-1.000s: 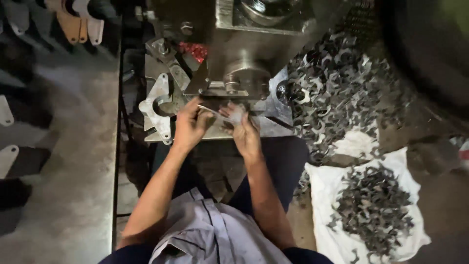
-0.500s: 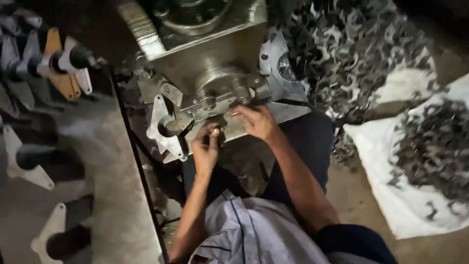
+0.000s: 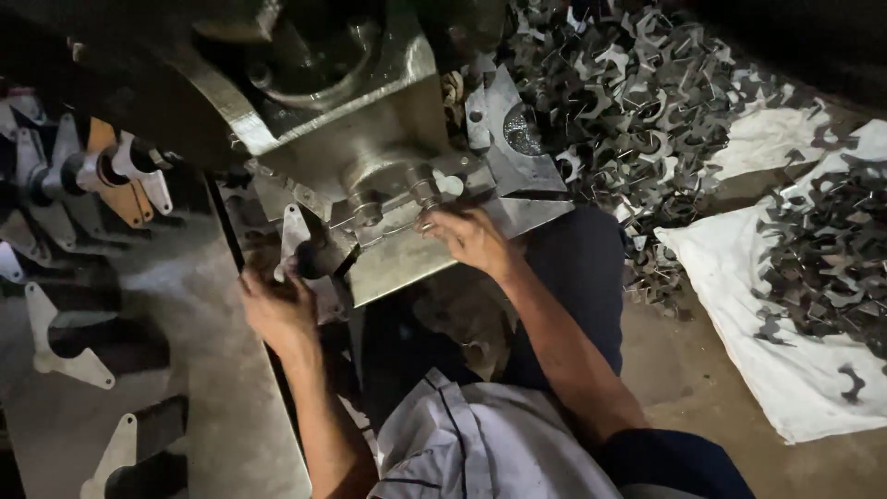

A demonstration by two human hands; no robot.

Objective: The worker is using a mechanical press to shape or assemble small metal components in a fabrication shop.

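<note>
A heavy metal press (image 3: 351, 102) stands over a steel bed plate (image 3: 407, 263). My right hand (image 3: 467, 236) rests on the plate just under the die, fingertips pinching a small flat metal piece against the tooling (image 3: 407, 199). At the plate's left edge my left hand (image 3: 277, 305) grips a white flat bracket-shaped metal part (image 3: 294, 231). Both forearms reach up from my lap, where a striped grey shirt (image 3: 480, 444) shows.
A big heap of small stamped metal pieces (image 3: 637, 102) lies to the right of the press. More pieces sit on a white cloth (image 3: 785, 370) at the far right. Rows of bracket parts on dark blocks (image 3: 83, 351) line the concrete floor at left.
The view has swung and tilted. My left hand has dropped from under the die to the plate's left edge. My right hand stays at the die.
</note>
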